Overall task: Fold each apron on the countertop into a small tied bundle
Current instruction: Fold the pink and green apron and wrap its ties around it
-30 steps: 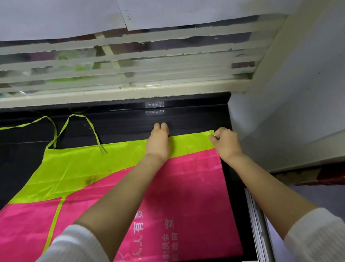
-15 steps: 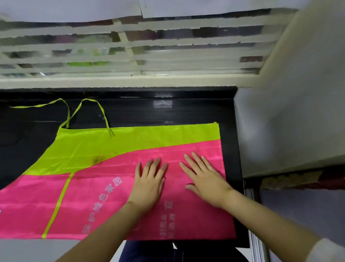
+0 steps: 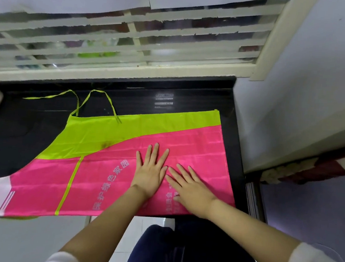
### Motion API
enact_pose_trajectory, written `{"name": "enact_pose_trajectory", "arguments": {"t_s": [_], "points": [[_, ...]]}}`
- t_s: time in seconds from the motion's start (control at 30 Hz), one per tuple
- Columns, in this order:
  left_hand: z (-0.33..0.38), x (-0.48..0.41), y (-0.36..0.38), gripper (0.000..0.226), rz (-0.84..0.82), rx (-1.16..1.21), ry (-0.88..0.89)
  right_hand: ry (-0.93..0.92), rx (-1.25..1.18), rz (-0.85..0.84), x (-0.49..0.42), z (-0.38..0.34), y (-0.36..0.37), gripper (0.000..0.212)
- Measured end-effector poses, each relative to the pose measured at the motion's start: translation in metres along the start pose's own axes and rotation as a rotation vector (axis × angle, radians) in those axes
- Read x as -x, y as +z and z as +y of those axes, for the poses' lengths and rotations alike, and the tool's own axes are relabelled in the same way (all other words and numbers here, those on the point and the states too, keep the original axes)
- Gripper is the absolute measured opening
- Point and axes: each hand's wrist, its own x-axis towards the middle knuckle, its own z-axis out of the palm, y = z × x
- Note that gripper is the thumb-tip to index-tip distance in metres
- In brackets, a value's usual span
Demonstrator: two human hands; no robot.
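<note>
Pink and green apron (image 3: 108,146) pressed flat on the black bench (image 3: 33,132) under left hand (image 3: 149,174) and right hand (image 3: 191,192), both spread wide, gripping nothing; looks like smoothing before a fold; next, pinch one edge and fold over

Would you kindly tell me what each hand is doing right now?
Left hand: open, flat on the pink apron.
Right hand: open, flat on it too.

Apron (image 3: 123,168): shiny creased synthetic cloth; countertop (image 3: 190,99): glossy black.
</note>
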Motion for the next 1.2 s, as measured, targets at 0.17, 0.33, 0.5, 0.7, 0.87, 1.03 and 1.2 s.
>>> {"name": "enact_pose_trajectory", "arguments": {"t_s": [0.17,0.33,0.5,0.7,0.87,1.03,1.2], "points": [[-0.002,0.057,0.022,0.052,-0.069,0.063,-0.084,0.102,0.017,-0.019,0.008,-0.01,0.004,0.064],[-0.014,0.118,0.046,0.057,-0.125,0.072,-0.031,0.139,0.049,-0.045,0.031,-0.027,0.013,0.081],[-0.026,0.137,0.048,0.093,-0.117,-0.025,0.125,0.146,0.101,-0.109,0.056,-0.043,0.028,0.099],[-0.015,0.142,0.04,0.099,-0.093,-0.026,0.05,0.338,0.091,-0.158,0.077,-0.07,0.022,0.084],[-0.011,0.153,0.034,0.099,-0.134,-0.016,0.055,0.393,0.066,-0.18,0.099,-0.071,0.025,0.07],[-0.015,0.154,0.014,0.086,-0.311,0.105,0.179,0.342,0.036,-0.21,0.114,-0.058,0.013,0.062],[-0.022,0.127,-0.023,0.045,-0.499,0.38,0.203,0.347,-0.236,-0.295,0.112,-0.022,-0.022,0.037]]}}
